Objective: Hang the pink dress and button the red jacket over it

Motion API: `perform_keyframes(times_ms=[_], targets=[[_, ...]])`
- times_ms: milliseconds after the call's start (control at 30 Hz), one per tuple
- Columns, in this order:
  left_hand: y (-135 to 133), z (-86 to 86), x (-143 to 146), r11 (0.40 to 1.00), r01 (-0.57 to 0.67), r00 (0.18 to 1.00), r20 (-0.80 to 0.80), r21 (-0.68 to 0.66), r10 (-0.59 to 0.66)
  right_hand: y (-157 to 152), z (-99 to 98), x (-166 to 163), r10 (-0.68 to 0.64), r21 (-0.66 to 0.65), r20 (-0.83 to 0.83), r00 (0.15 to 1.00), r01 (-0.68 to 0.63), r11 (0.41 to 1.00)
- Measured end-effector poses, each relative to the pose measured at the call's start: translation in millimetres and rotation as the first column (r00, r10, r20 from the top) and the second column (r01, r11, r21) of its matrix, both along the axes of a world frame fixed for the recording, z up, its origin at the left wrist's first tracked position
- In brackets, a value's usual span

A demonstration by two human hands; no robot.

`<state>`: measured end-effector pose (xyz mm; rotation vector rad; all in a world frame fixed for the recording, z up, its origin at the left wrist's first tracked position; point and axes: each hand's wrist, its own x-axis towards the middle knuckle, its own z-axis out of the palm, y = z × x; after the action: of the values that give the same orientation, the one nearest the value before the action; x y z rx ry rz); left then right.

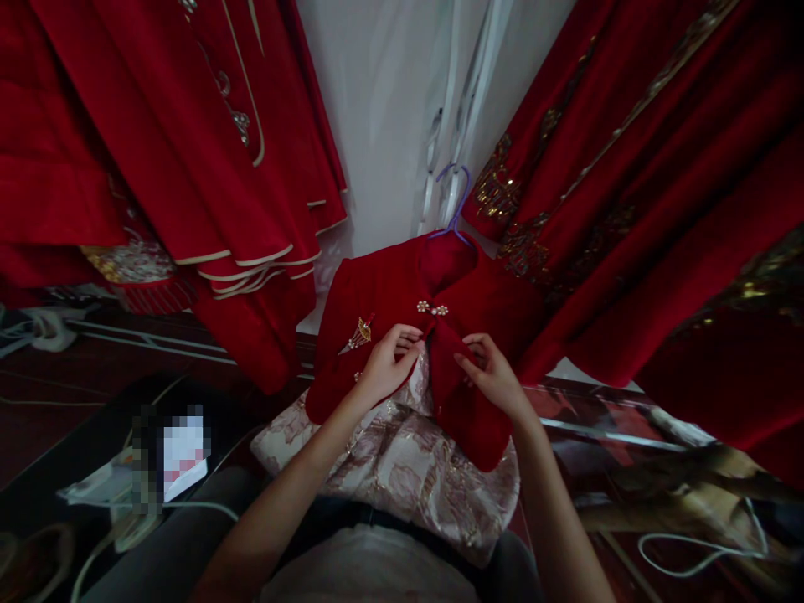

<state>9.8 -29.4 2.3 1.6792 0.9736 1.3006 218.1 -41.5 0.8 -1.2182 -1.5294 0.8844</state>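
Observation:
A red jacket (377,293) hangs from a purple hanger (461,197) right in front of me. One fastening of pearl-like beads (432,309) joins its front near the collar; below that the two panels part. My left hand (389,366) has its fingers closed on the edge of the left panel, just under the fastening. On the other panel, my right hand (493,374) grips the cloth with curled fingers. A gold fan-shaped brooch (359,334) sits on the jacket's left side. Patterned pale brocade fabric (414,452) shows beneath the jacket and spreads over my lap.
Long red garments (244,193) with pale piping hang at the left, and sequined red garments (603,209) hang at the right. Behind stands a white cabinet (377,109) with handles. A lit phone-like screen (182,456) and white cables (201,506) are at the lower left.

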Motion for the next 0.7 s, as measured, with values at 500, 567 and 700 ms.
perform_keyframes(times_ms=[500, 567, 700], targets=[[-26, 4.9, -19, 0.821, 0.275, 0.894, 0.447, -0.5, -0.028, -35, 31.6, -45, 0.325, -0.059, -0.01, 0.946, -0.325, 0.944], [-26, -1.5, -16, 0.86, 0.196, 0.914, 0.406, -0.471, 0.015, -29, 22.6, -51, 0.202, -0.022, 0.017, 0.979, -0.202, 0.979], [-25, -7.8, -11, 0.888, 0.193, 0.934, 0.356, -0.417, -0.036, -25, 11.5, -63, 0.003, 0.042, 0.073, 0.997, -0.006, 0.999]])
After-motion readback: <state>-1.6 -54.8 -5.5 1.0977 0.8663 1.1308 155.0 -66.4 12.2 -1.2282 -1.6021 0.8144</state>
